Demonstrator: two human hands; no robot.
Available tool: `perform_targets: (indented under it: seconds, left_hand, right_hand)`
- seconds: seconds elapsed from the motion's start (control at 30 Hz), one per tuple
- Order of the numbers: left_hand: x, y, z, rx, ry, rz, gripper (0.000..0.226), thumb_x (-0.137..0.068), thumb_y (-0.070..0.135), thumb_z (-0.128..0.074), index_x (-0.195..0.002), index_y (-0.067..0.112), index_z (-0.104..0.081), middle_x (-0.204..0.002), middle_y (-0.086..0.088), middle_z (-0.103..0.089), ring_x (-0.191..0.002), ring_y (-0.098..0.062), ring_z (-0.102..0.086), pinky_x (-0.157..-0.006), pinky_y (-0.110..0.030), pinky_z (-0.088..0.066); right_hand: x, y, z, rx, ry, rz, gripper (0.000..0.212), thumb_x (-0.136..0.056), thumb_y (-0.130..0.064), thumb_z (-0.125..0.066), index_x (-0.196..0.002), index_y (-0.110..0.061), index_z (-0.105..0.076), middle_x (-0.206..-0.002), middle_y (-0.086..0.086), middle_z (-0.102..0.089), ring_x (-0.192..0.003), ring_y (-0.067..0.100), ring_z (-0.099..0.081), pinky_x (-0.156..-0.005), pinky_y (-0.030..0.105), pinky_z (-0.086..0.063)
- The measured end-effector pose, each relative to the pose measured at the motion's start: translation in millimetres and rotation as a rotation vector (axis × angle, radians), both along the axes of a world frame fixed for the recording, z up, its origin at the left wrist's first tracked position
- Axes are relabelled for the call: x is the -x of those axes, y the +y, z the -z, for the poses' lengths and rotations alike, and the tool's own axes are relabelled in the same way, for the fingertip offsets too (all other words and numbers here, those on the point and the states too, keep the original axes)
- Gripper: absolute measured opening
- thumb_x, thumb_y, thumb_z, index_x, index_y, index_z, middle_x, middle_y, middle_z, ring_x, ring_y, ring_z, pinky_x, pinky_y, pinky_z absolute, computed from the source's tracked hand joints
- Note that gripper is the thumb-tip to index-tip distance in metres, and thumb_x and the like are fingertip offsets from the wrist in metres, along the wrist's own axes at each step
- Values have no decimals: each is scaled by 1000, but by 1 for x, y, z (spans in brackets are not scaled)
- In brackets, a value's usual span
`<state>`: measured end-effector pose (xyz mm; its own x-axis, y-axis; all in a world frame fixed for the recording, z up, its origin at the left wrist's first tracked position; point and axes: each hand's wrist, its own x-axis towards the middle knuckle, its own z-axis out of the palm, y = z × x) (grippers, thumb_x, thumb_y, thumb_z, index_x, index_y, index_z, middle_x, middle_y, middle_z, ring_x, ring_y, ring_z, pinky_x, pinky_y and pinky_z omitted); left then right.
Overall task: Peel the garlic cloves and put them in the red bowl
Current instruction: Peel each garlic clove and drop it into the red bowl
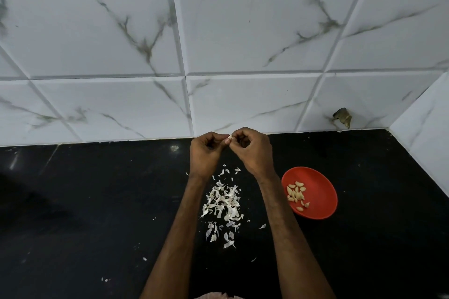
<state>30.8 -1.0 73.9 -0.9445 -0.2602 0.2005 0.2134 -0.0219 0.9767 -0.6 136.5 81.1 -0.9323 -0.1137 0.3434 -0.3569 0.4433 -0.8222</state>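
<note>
Your left hand [205,150] and right hand [251,150] both pinch one garlic clove [230,138] beyond the red bowl [320,195].

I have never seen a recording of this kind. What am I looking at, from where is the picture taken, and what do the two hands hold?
There is no machine here: a person works with bare hands. The one picture comes from a camera worn on the head, looking forward and down, so both arms reach in from the bottom edge. The left hand and the right hand meet before the white tiled wall and pinch one small garlic clove between their fingertips. Below them, on the black counter, lies a heap of white garlic skins. To the right stands the red bowl, which holds a handful of peeled cloves.
</note>
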Motion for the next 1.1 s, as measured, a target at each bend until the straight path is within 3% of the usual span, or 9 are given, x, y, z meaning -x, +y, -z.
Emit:
perform_targets:
  seconds: [0.2,0.33,0.5,0.67,0.73,0.83,0.97,1.1]
  left_hand:
    - [1,-1,2,-105,-20,-21,6,-87,-4,-72,-92,0,-72,-88,-8,-76,-87,-18,-74,-82,-27,-58]
    - [-2,-1,2,-125,-39,0,8,-87,-1,-72,-87,6,-71,-85,-4,-76,-83,-15,-71,-74,-23,-57]
    - [-3,-4,2,-131,-29,47,10,-85,-4,-73,-85,5,-70,-85,-5,-76,-85,-18,-72,-80,-27,-59]
    - [-5,-1,-3,-94,-10,40,11,-87,-6,-70,-84,4,-69,-79,1,-74,-75,-6,-71,-68,-16,-55]
    - [-7,0,-4,-97,-27,25,9,-89,-4,-69,-85,4,-68,-77,1,-73,-68,-2,-68,-56,-13,-51]
    - [-9,0,-4,-137,-94,13,2,-92,5,-69,-92,4,-70,-76,3,-73,-61,-3,-65,-39,-19,-46]
    - [-9,3,-5,-158,-141,-9,6,-95,6,-67,-94,9,-72,-72,6,-73,-54,-3,-60,-38,-21,-49]
    - [-8,5,-6,-125,-152,-30,8,-96,8,-67,-95,12,-74,-71,6,-70,-55,-3,-59,-39,-23,-51]
  right_hand:
    - [1,0,-2,66,-54,-76,15,-87,-33,-71,-92,-20,-76,-82,-11,-74,-78,8,-70,-76,39,-61]
    - [1,1,-2,66,-52,-78,9,-87,-28,-76,-91,-20,-76,-81,-12,-73,-76,9,-69,-73,37,-60]
    - [-1,0,-3,57,-61,-81,5,-86,-22,-77,-89,-18,-76,-77,-11,-72,-71,4,-67,-71,31,-58]
    - [-3,-2,-2,55,-50,-51,5,-85,-24,-77,-87,-20,-75,-74,-13,-71,-69,3,-67,-70,32,-59]
    - [-3,-3,-3,55,-48,-47,10,-84,-29,-76,-86,-20,-74,-74,-14,-71,-70,3,-67,-71,33,-59]
    - [-4,-3,-5,55,-53,-42,23,-79,-44,-69,-85,-22,-73,-74,-15,-70,-71,4,-68,-72,37,-60]
    - [-3,-1,-4,49,-66,-31,28,-77,-50,-65,-85,-24,-71,-75,-15,-70,-72,5,-68,-73,40,-61]
    - [-3,1,-6,-1,-71,-7,18,-81,-42,-70,-86,-25,-70,-77,-15,-69,-74,4,-67,-73,40,-60]
